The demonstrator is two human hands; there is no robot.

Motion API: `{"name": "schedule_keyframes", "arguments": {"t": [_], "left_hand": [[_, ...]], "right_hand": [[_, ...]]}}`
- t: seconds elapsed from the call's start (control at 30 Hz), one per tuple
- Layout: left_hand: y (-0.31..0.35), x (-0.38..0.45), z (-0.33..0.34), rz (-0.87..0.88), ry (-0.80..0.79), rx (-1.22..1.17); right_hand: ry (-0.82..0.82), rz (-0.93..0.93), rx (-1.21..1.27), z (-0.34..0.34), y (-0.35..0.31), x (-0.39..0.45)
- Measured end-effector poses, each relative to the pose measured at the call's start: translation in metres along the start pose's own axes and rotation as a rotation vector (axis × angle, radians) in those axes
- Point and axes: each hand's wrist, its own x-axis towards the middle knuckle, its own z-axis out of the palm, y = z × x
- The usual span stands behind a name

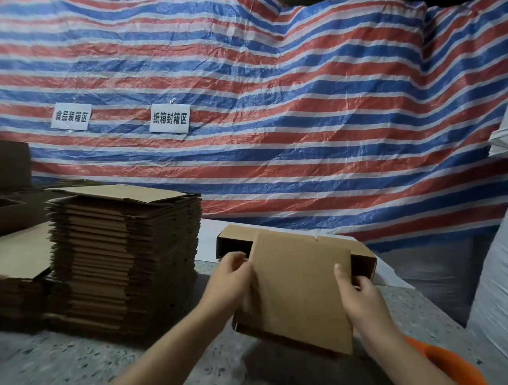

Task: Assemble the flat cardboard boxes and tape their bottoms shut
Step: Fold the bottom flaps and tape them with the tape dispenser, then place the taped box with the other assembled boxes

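One cardboard box [296, 280] is in hand, and one tall stack of flat boxes [125, 260] stands to its left on the speckled table [80, 368], beside a lower pile [18, 275]. The box is plain brown, opened into a tube, one broad flap folded over its open end, held above the table. The left hand [228, 282] grips its left edge; the right hand [358, 293] pinches the flap's right edge, thumb on top.

Flat stack [125, 254] left of held box [299, 288].
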Motion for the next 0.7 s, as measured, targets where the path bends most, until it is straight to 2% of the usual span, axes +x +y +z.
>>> {"name": "schedule_keyframes", "arguments": {"t": [0.1,0.2,0.3,0.53,0.7], "left_hand": [[-0.010,0.047,-0.003,-0.020,-0.017,0.122],[-0.031,0.096,-0.004,-0.076,0.068,0.152],[-0.057,0.143,-0.004,-0.113,0.097,0.297],[-0.100,0.224,-0.005,-0.173,0.055,0.718],[-0.105,0.254,-0.003,-0.136,0.049,0.915]], "right_hand": [[-0.063,0.134,0.049,0.026,-0.014,0.044],[-0.164,0.214,0.157,0.065,-0.014,0.084],[-0.236,0.271,0.153,0.105,-0.005,0.119],[-0.233,0.271,0.085,0.183,0.018,0.183],[-0.322,0.322,0.177,0.205,0.012,0.207]]}}
